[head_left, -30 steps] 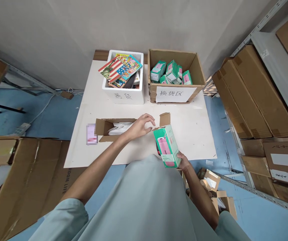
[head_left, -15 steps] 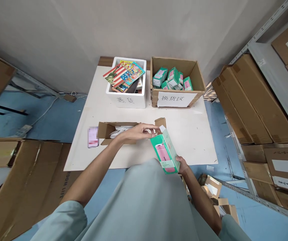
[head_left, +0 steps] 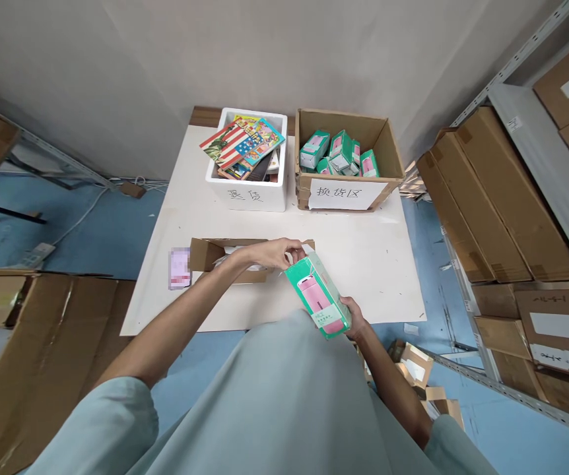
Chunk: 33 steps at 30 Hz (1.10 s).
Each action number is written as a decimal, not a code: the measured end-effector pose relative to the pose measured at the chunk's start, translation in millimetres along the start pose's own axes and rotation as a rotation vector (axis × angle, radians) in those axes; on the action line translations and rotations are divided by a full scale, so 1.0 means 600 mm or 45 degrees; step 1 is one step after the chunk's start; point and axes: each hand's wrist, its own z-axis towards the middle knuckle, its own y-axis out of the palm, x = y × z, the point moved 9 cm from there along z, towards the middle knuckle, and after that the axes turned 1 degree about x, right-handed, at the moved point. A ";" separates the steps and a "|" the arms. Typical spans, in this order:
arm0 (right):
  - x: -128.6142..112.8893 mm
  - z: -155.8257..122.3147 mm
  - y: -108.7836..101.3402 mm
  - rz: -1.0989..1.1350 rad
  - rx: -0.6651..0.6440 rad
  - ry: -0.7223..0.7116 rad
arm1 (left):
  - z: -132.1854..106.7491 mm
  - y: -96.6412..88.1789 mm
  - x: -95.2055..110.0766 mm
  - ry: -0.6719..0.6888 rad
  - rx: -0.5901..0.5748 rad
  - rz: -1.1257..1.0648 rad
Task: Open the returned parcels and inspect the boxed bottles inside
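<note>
Head view: green box (head_left: 318,293) gripped low by right hand (head_left: 354,318).
Its top is apparently kept free for left hand (head_left: 280,253): grip narrow, hold cannot be told.

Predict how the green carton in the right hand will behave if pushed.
The green carton would probably slide rather than roll, being flat-sided. Its walls look like thin card, so may dent. Upright, it might tip, being long and narrow.

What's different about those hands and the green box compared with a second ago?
The left hand has closed its spread fingers in at the upper end of the green box, which now leans further left. The right hand still holds the box's lower end. The foam bin and cardboard bin stayed put.
</note>
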 end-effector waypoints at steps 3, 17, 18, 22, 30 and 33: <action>-0.004 0.001 0.000 -0.008 0.023 -0.009 | 0.005 0.003 -0.011 -0.052 -0.098 0.020; -0.140 0.002 -0.058 -1.002 0.480 -0.581 | -0.028 -0.182 -0.057 -0.050 1.102 -0.344; -0.143 0.006 -0.073 -1.137 0.596 -0.600 | -0.034 -0.191 -0.053 -0.020 1.178 -0.271; -0.121 0.036 -0.125 -1.588 0.988 -0.528 | -0.045 -0.192 -0.035 0.052 1.300 -0.028; -0.092 0.093 -0.175 -1.596 1.182 -0.441 | -0.033 -0.119 -0.057 -0.023 1.189 -0.159; -0.111 0.083 -0.152 -1.514 1.086 -0.562 | -0.030 -0.097 -0.070 -0.069 1.164 -0.184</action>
